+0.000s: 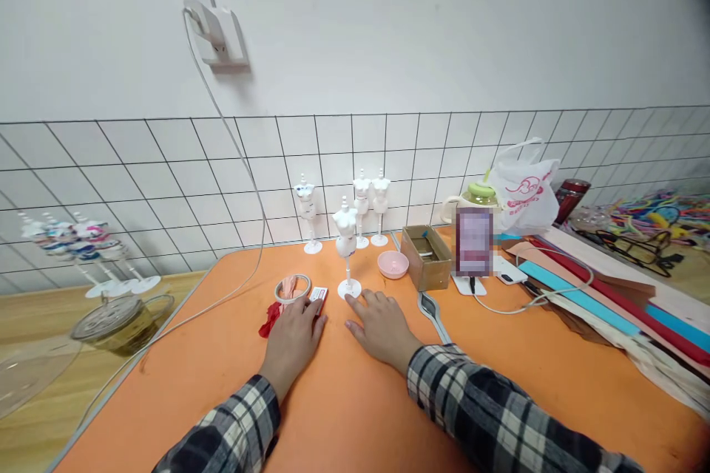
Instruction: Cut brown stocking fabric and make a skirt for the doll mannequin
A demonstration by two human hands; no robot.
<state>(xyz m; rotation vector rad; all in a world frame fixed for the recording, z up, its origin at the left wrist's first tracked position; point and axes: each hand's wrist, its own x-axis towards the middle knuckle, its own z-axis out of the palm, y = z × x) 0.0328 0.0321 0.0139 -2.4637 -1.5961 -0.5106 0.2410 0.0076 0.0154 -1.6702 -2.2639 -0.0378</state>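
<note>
Nearest mannequin — just beyond hands

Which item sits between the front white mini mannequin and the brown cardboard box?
In the head view, a pink bowl sits between the front white mini mannequin and the brown cardboard box.

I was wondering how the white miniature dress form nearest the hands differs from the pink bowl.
The miniature dress form is white; the bowl is pink. The miniature dress form is tall and slender, on a thin stem, while the bowl is low and round. The miniature dress form stands close to the right hand; the bowl sits farther from it. Both rest upright on the orange tabletop.
</note>
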